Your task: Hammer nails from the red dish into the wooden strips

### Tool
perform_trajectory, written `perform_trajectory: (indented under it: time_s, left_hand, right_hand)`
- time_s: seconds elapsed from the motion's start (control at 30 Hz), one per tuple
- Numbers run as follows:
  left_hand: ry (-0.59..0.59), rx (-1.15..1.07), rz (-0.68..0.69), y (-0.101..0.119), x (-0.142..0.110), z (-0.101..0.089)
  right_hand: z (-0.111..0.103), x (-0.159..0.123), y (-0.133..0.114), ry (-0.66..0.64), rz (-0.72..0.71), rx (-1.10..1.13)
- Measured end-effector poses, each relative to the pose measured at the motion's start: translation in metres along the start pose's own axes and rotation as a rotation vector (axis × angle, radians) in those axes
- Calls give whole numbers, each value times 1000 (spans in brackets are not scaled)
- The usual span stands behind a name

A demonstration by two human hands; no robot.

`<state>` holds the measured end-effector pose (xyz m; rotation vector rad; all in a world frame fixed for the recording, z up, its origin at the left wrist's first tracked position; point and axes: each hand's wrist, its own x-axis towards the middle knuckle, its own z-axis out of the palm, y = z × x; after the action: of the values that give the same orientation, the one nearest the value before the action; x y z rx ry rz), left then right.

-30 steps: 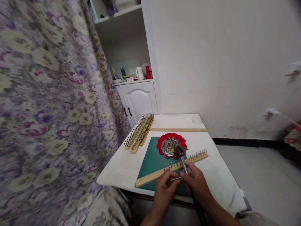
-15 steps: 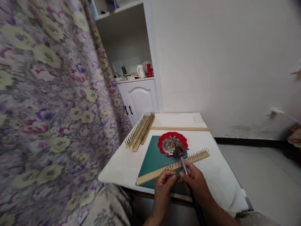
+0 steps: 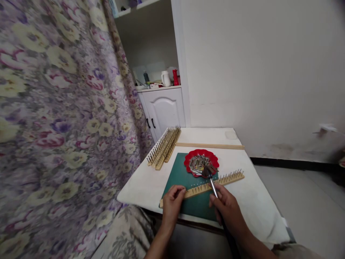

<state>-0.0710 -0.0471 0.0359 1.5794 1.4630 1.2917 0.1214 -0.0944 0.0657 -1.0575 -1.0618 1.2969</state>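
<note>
My right hand (image 3: 228, 205) is wrapped round the shaft of a claw hammer (image 3: 213, 187), its dark head just in front of the red scalloped dish. The dish (image 3: 185, 166) holds a heap of loose nails (image 3: 199, 163). Thumb and forefinger of my left hand (image 3: 174, 199) pinch what looks like a nail against the wooden strip (image 3: 192, 193), mostly hidden by the fingertips. Rows of upright nails (image 3: 230, 176) stand in the strip from its middle to its right end. Beneath the strip's left part lies a green mat (image 3: 198, 208).
Several nail-studded strips (image 3: 164, 149) lie at the table's left edge. A bare wooden strip (image 3: 210, 146) crosses the back of the white-covered table (image 3: 140, 183). A floral curtain (image 3: 67, 126) hangs on the left; a white cabinet (image 3: 168, 111) stands behind.
My left hand has moved left, away from my right hand, and down onto the wooden strip. My right hand keeps hold of the hammer. The view has shifted slightly.
</note>
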Motion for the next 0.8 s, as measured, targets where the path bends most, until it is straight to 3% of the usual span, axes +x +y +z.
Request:
perform_trajectory:
  time_s: [0.27, 0.8]
  left_hand:
    - [-36, 140, 94, -7, 2, 11]
    - [-63, 249, 106, -9, 6, 15]
  right_hand:
    - [3, 0, 0, -9, 19, -9]
    - [4, -1, 3, -43, 49, -14]
